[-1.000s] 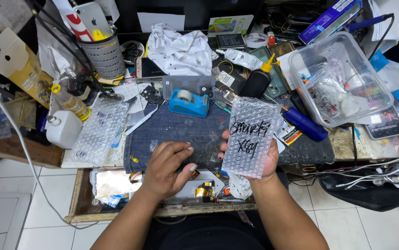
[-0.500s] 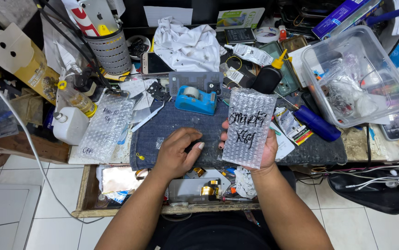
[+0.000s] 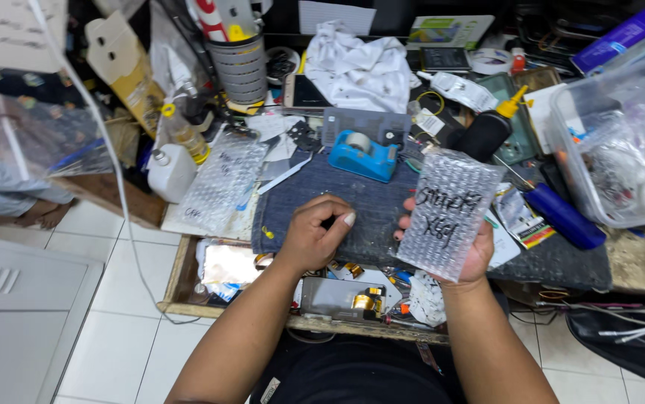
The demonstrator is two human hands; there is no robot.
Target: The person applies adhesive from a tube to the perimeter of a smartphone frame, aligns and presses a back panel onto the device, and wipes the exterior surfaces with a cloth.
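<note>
- Your right hand (image 3: 466,258) grips a bubble-wrap pouch (image 3: 449,213) from behind, its handwritten face toward you; fingertips show along its left edge at about 9 o'clock of the pouch.
- The pouch is lifted off the dark denim mat (image 3: 371,202), tilted slightly, and sits at roughly 3 o'clock from your left hand.
- Your left hand (image 3: 315,236) is loosely curled over the mat's near edge, thumb pressed toward the forefinger; whether it pinches something small I cannot tell.
- The pouch looks closed and already labelled, so wrapping and marking seem done; it has not been put down anywhere.
- A second bubble-wrap pouch (image 3: 221,183) lies flat at 10 o'clock from your left hand, beside a white bottle (image 3: 170,172).
- A blue tape dispenser (image 3: 363,153) stands at 12 o'clock on the mat's far edge, untouched.
- A clear plastic bin (image 3: 573,161) of bagged parts sits at 2 o'clock, well apart from the pouch.
- Small brass-coloured parts (image 3: 363,301) lie in the tray at 6 o'clock, below the mat.
</note>
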